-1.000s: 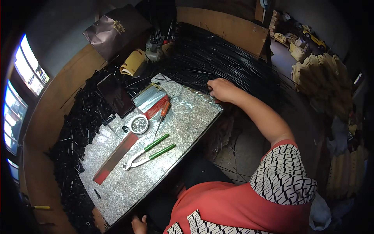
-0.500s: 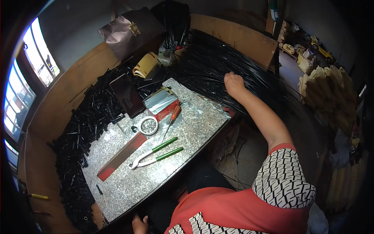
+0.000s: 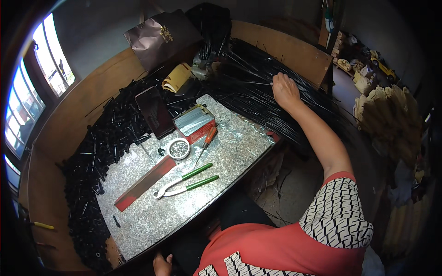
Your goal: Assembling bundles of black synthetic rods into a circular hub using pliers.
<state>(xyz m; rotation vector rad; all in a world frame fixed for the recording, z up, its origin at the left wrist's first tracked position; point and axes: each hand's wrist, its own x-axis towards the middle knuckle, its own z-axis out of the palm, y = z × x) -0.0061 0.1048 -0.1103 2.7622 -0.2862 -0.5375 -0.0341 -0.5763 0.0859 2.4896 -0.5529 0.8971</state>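
At the back right my right hand (image 3: 285, 92) reaches over a heap of long, thin black rods (image 3: 248, 94). Its fingers are bent and closed on some of the rods, with thin ends showing to the left of the fingertips; how many it holds is hidden. My left hand (image 3: 162, 265) is low at the bottom edge, below the tabletop, partly cut off. Its thumb stands apart from the fingers and nothing shows in it. Green-handled pliers (image 3: 189, 181) lie on the speckled stone board (image 3: 152, 225), near a screwdriver with an orange handle (image 3: 211, 135).
The board also bears a red-and-brown bar (image 3: 145, 184), a white bowl of small metal pieces (image 3: 178, 148) and a box of thin silvery pins (image 3: 194, 120). A phone (image 3: 154, 112) lies beside small black parts (image 3: 87, 179). A curved wooden wall (image 3: 55, 133) rings the table.
My right hand has moved slightly right and farther away over the rods, and some rods near it have shifted. The view has shifted a little. My left hand stays low.
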